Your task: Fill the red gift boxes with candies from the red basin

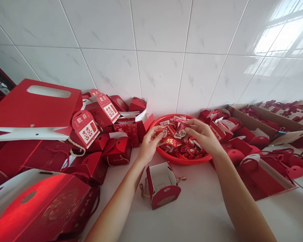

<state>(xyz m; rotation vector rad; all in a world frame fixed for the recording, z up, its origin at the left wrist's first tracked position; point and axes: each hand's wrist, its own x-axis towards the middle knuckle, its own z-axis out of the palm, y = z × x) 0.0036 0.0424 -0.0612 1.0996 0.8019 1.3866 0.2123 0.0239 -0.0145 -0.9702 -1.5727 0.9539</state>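
Red basket (pixel 184 162) of wrapped candies (pixel 189 150), left hand (pixel 150 138) is pinching one, right hand (pixel 201 133) another, gift box (pixel 166 196) is standing nearer.

White marbled wall tiles (pixel 159 27); window reflection (pixel 275 37) upper right.

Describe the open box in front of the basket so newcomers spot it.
Find the round red basket near the centre. In front of it, on the white tabletop, sits a red box with beige cords, standing apart from piled boxes.
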